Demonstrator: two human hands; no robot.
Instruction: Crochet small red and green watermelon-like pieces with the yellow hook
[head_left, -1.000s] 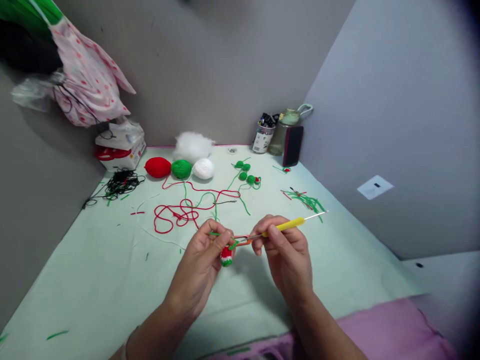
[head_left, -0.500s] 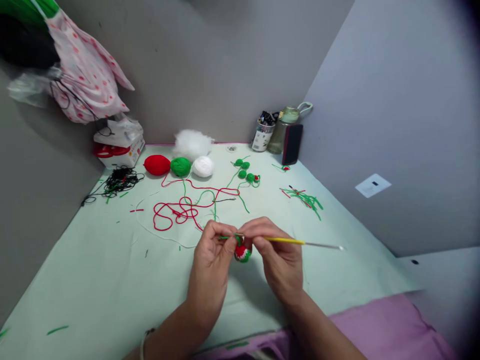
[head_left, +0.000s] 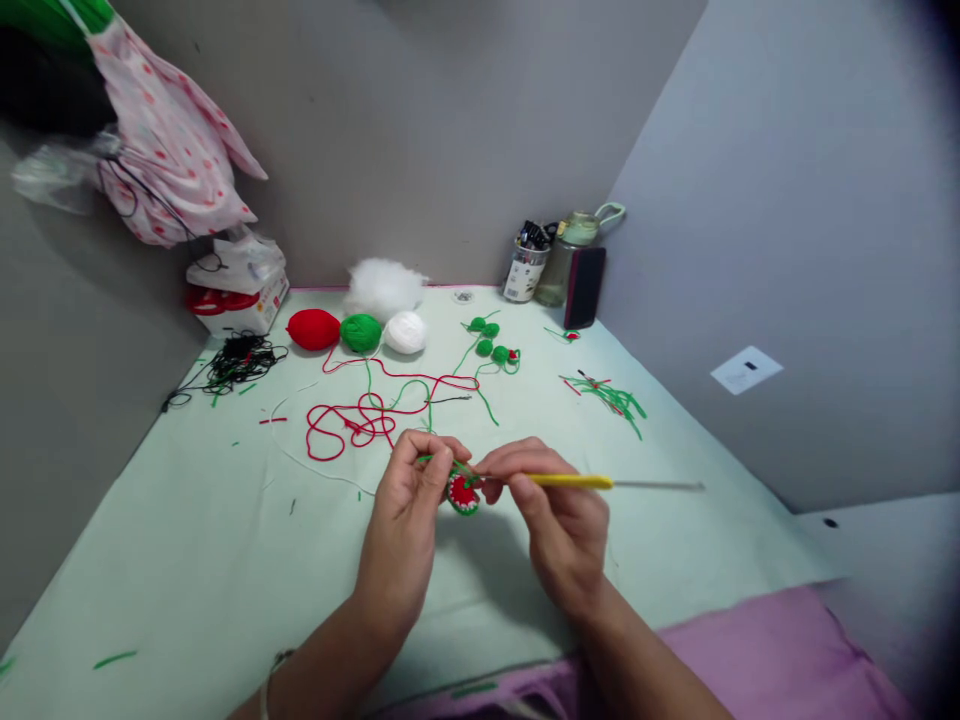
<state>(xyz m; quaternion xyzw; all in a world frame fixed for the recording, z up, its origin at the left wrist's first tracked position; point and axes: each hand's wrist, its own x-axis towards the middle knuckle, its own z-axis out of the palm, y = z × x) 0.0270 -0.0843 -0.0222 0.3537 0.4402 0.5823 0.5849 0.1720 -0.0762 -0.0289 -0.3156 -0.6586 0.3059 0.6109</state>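
Observation:
A small round crochet piece (head_left: 463,494), red in the middle with white and green at its rim, is pinched in my left hand (head_left: 411,500). Green yarn runs over the fingers of that hand. My right hand (head_left: 559,515) is closed around the yellow grip of a crochet hook (head_left: 574,481). One metal end of the hook meets the green stitches at the top of the piece; the other end points out to the right. Fingers partly hide where hook and yarn meet.
Behind my hands lie red (head_left: 313,329), green (head_left: 361,332) and white (head_left: 406,332) yarn balls, white stuffing (head_left: 386,287) and tangled red yarn (head_left: 360,425). Several green crocheted balls (head_left: 485,348) and yarn scraps (head_left: 611,398) sit further right. A phone (head_left: 584,288) leans by a bottle (head_left: 555,270).
My left hand has moved slightly left with the crochet piece, which now shows more of its red face. The hook has drawn a little to the right and lies more level.

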